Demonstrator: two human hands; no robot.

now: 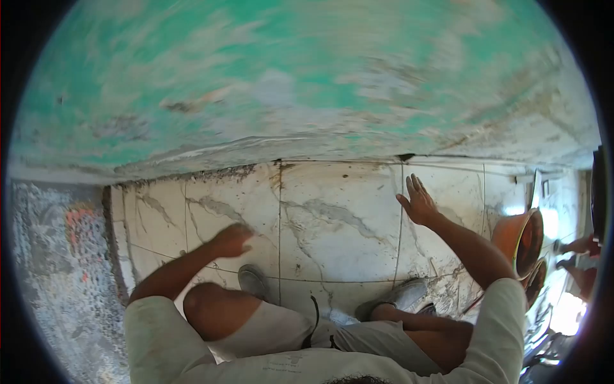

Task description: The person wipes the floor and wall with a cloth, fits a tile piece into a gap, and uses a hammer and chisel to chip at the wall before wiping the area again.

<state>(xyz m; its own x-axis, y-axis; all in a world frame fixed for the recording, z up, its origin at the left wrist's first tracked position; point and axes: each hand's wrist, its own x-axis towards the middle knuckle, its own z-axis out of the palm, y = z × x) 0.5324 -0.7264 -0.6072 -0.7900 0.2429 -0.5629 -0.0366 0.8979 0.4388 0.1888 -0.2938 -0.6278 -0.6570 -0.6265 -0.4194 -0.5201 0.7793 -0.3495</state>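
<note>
My left hand (231, 241) hangs above the marbled floor tiles (339, 217), its fingers curled together; whether anything is inside them is hidden. Over the tiles at the right, my right hand (419, 203) is open, fingers stretched toward the wall, with nothing in it. Ahead stands a wall (268, 83) with patchy green paint and bare plaster. Its lower edge meets the tiles along a rough, dirty joint near both hands.
An orange bucket (515, 240) stands at the right, a second container (536, 281) just behind it. Another person's feet (579, 246) show at the far right edge. Rough grey flooring (64, 256) lies at the left, past a dark strip.
</note>
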